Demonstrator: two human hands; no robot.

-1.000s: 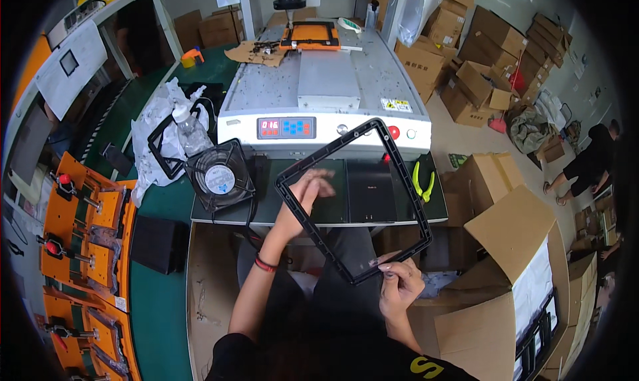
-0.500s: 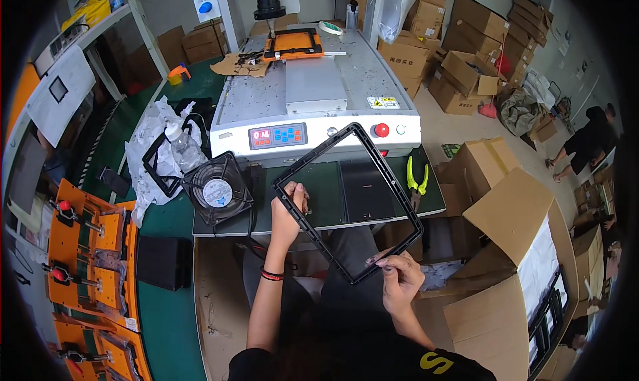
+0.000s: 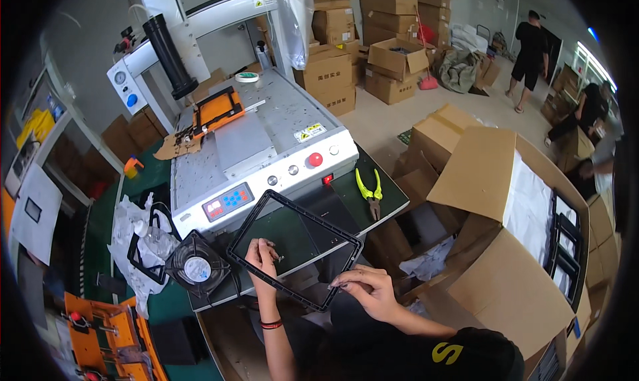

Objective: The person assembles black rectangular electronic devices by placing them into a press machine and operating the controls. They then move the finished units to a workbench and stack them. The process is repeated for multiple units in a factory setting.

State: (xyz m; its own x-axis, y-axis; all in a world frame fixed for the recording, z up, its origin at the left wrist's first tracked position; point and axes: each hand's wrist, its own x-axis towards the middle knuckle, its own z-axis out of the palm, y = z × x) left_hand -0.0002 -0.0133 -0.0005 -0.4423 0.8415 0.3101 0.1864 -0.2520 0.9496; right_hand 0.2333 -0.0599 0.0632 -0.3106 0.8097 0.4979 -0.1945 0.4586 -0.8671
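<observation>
Since the view swung right, the black frame (image 3: pixel 313 217) appears lower.

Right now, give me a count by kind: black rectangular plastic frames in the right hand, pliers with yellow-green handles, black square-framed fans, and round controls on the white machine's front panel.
Black plastic frame in the right hand: 1
Pliers: 1
Fan: 1
Round controls on the front panel, one of them red: 4
Total: 7
</observation>
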